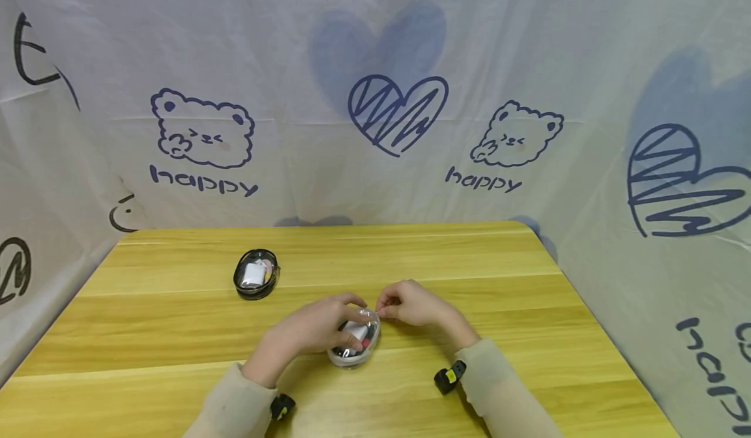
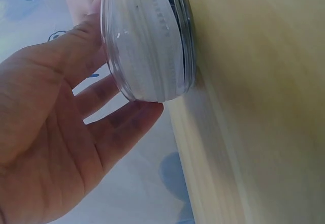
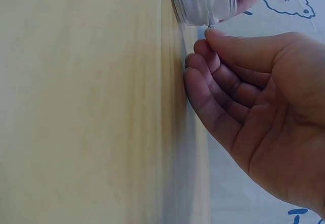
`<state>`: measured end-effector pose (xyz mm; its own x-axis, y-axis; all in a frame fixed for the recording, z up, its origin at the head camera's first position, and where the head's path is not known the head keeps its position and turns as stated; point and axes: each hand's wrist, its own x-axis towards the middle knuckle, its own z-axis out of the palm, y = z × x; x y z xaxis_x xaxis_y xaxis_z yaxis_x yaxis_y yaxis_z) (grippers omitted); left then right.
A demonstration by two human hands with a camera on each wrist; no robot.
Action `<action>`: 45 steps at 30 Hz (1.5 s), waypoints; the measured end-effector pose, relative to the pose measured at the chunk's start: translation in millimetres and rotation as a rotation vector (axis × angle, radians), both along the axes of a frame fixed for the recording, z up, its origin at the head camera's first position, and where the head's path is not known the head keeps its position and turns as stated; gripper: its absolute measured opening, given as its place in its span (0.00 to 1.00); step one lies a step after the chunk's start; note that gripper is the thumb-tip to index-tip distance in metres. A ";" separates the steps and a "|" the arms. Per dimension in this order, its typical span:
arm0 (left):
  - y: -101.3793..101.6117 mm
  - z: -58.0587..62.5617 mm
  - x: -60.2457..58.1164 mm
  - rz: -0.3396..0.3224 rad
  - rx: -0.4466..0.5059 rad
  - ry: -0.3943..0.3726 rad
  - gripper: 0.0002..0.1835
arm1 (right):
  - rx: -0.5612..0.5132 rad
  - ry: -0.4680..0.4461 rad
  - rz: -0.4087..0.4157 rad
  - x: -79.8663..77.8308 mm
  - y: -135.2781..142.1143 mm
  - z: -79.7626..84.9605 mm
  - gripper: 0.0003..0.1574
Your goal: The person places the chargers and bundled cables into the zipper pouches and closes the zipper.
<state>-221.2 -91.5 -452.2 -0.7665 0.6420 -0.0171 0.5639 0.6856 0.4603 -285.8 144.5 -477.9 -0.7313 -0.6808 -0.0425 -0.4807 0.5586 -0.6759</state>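
Note:
A small clear zip case (image 1: 351, 361) with a whitish zip band lies on the wooden table near the middle. Through its top show a white block, something dark and a small pink-red piece. My left hand (image 1: 317, 326) grips the case from the left, its thumb and fingers spread over the top and round the side. In the left wrist view the zip band runs round the clear wall of the case (image 2: 147, 46). My right hand (image 1: 413, 303) is at the far right end of the case, thumb and forefinger pinching the small zip pull (image 3: 210, 27).
A second clear case with black trim (image 1: 256, 288) lies farther back on the left, a white block inside. The yellow wooden table (image 1: 469, 255) ends at a pale printed cloth (image 1: 281, 151) hanging behind and at both sides.

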 end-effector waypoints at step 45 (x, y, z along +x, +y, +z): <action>-0.3 -0.6 0.4 -0.008 -0.016 -0.010 0.28 | 0.033 -0.034 0.044 0.3 4.7 6.2 0.05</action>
